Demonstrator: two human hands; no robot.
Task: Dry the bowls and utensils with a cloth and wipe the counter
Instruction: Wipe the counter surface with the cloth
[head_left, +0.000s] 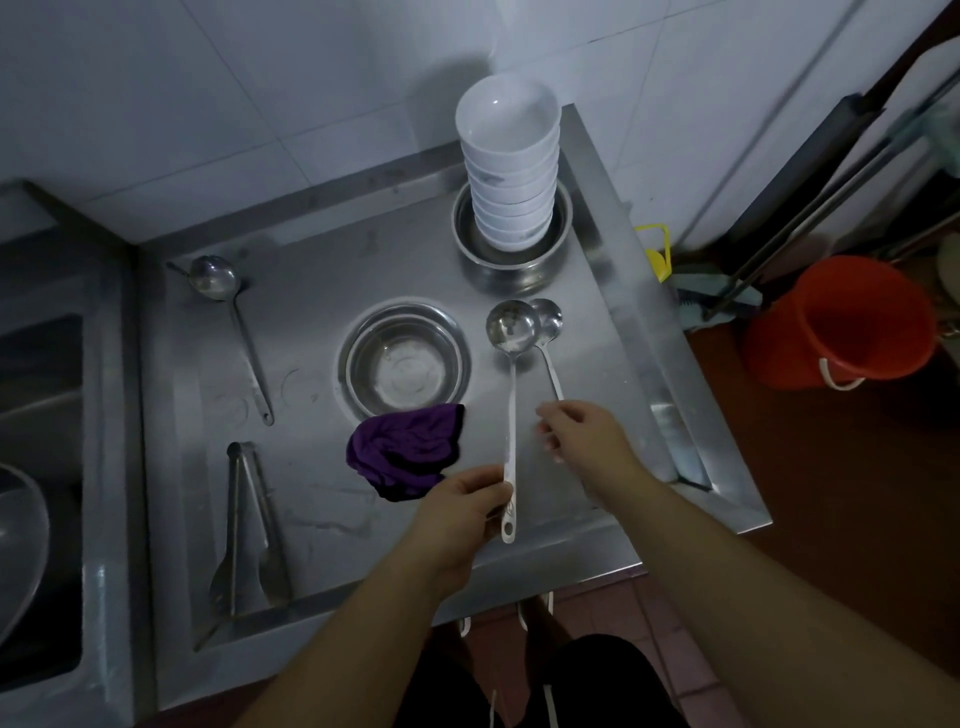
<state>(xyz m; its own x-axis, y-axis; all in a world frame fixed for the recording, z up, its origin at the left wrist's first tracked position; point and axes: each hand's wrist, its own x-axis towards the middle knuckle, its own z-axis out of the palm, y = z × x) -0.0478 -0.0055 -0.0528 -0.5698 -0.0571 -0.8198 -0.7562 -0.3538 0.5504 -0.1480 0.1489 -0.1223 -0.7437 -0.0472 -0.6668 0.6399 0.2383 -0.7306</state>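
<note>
Both forearms reach forward, the left hand pinching a ladle handle, the right hand hovering loosely curled.

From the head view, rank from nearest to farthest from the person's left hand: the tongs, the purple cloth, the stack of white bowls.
From the left hand:
1. Purple cloth, touching it, just left.
2. Tongs, far left.
3. Stack of white bowls, back, by the wall.
</note>
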